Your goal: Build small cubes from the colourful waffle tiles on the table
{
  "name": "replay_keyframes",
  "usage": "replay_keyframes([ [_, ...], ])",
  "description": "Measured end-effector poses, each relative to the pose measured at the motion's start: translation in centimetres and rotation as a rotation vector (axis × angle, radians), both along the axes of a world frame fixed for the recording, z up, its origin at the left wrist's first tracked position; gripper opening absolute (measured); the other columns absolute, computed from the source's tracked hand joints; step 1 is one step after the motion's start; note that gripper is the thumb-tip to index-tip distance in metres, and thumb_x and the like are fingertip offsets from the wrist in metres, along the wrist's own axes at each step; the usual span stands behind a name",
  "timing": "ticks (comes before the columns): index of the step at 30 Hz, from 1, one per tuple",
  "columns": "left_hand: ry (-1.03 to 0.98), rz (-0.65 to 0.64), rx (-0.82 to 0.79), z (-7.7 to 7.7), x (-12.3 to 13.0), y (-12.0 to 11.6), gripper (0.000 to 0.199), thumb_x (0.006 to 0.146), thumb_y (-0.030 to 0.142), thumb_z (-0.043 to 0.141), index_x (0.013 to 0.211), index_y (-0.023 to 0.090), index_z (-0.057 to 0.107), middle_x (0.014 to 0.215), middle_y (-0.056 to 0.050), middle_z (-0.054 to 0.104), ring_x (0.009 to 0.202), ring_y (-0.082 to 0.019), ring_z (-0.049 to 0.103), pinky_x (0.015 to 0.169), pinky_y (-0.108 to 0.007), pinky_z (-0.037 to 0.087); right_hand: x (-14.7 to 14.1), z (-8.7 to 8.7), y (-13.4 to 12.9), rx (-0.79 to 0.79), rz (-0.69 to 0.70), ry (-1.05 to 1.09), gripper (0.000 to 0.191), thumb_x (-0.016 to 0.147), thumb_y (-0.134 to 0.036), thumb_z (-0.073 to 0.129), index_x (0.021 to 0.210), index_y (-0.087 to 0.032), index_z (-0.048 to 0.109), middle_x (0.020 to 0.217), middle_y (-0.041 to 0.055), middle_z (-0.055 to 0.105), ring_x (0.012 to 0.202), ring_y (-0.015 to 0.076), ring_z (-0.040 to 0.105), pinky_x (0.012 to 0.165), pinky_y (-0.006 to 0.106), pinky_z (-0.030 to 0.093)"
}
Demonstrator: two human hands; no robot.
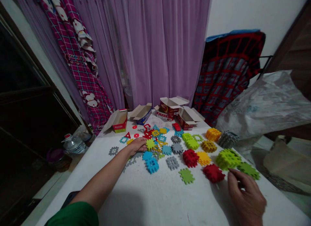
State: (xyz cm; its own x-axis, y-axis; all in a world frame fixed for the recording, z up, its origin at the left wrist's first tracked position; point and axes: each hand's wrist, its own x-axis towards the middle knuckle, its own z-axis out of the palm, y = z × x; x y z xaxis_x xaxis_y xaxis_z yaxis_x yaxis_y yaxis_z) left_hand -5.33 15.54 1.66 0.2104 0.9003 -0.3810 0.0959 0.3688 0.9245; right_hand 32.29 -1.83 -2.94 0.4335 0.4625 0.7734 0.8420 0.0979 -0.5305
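Observation:
Many plastic waffle-block toy pieces lie spread over a white table (155,200) in red, yellow, blue, green and grey. My left hand (137,146) rests flat on the table, its fingertips next to a lime-green waffle block (150,143) and holding nothing. My right hand (245,197) hovers at the front right with curled fingers and nothing in them. Its fingertips are close to a red stacked block (213,173) and a flat green block (248,170). A larger lime-green stack (228,159) stands just beyond them.
Several opened cardboard toy boxes (170,111) stand along the far table edge, before a purple curtain (160,48). A grey stack (227,139) sits at the right edge, beside a plastic bag (264,106). A water bottle (74,145) stands below the left edge.

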Motion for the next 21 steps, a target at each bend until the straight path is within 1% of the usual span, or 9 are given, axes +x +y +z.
replay_keyframes([
  [3, 0.1, 0.022, 0.034, 0.0, -0.2, -0.1, 0.024, 0.073, 0.025, 0.077, 0.09, 0.015, 0.065, 0.067, 0.003, 0.062, 0.056, -0.006, 0.059, 0.061, -0.018, 0.053, -0.1, 0.3, 0.0, -0.01, -0.002, 0.023, 0.023, 0.085, -0.032, 0.059, 0.085, -0.014, 0.072, 0.08, 0.0054, 0.067, 0.053, 0.0102, 0.053, 0.052, 0.024, 0.045],
  [6, 0.181, 0.042, 0.063, 0.4, -0.6, -0.1, 0.021, 0.072, 0.018, 0.076, 0.091, 0.014, 0.067, 0.065, 0.005, 0.059, 0.054, -0.005, 0.055, 0.057, -0.017, 0.051, -0.1, 0.4, 0.2, -0.004, -0.005, 0.048, 0.024, 0.084, -0.034, 0.059, 0.083, -0.014, 0.072, 0.079, 0.006, 0.068, 0.052, 0.0108, 0.053, 0.051, 0.024, 0.045],
  [8, 0.191, 0.052, 0.068, 0.7, -0.7, -0.2, 0.021, 0.072, 0.016, 0.075, 0.092, 0.014, 0.068, 0.069, 0.004, 0.062, 0.056, -0.005, 0.056, 0.057, -0.017, 0.051, -0.1, 0.4, 0.2, 0.009, -0.002, 0.052, 0.025, 0.084, -0.035, 0.058, 0.082, -0.014, 0.072, 0.078, 0.0063, 0.068, 0.052, 0.0113, 0.053, 0.05, 0.025, 0.044],
  [12, 0.202, 0.074, 0.083, 1.0, -0.5, -0.6, 0.024, 0.071, 0.017, 0.075, 0.095, 0.014, 0.07, 0.084, -0.002, 0.071, 0.067, -0.008, 0.063, 0.058, -0.017, 0.05, 0.0, 0.2, 0.3, 0.012, 0.001, 0.064, 0.023, 0.084, -0.034, 0.059, 0.083, -0.014, 0.072, 0.079, 0.0066, 0.069, 0.053, 0.0119, 0.053, 0.051, 0.025, 0.044],
  [14, 0.219, 0.069, 0.117, 1.2, 0.0, -0.6, 0.023, 0.072, 0.017, 0.074, 0.095, 0.014, 0.071, 0.083, -0.002, 0.071, 0.065, -0.008, 0.062, 0.054, -0.016, 0.047, 0.0, 0.2, 0.3, 0.008, 0.007, 0.076, 0.022, 0.084, -0.033, 0.059, 0.084, -0.015, 0.071, 0.08, 0.0067, 0.069, 0.054, 0.0119, 0.053, 0.052, 0.025, 0.044],
  [17, 0.19, 0.061, 0.146, 1.4, 1.5, -0.2, 0.019, 0.074, 0.015, 0.072, 0.093, 0.013, 0.071, 0.073, -0.001, 0.069, 0.057, -0.006, 0.058, 0.051, -0.014, 0.044, -0.1, 0.3, 0.3, 0.013, 0.011, 0.072, 0.021, 0.085, -0.032, 0.059, 0.085, -0.015, 0.071, 0.08, 0.0067, 0.069, 0.054, 0.0116, 0.054, 0.051, 0.024, 0.044],
  [21, 0.076, 0.09, 0.065, 1.4, 3.8, 0.6, 0.018, 0.072, 0.012, 0.077, 0.089, 0.012, 0.071, 0.064, 0.002, 0.065, 0.053, -0.005, 0.058, 0.053, -0.014, 0.048, 0.0, 0.5, 0.3, 0.042, 0.007, 0.047, 0.022, 0.086, -0.031, 0.058, 0.084, -0.014, 0.071, 0.078, 0.0059, 0.068, 0.053, 0.0109, 0.053, 0.049, 0.023, 0.043],
])
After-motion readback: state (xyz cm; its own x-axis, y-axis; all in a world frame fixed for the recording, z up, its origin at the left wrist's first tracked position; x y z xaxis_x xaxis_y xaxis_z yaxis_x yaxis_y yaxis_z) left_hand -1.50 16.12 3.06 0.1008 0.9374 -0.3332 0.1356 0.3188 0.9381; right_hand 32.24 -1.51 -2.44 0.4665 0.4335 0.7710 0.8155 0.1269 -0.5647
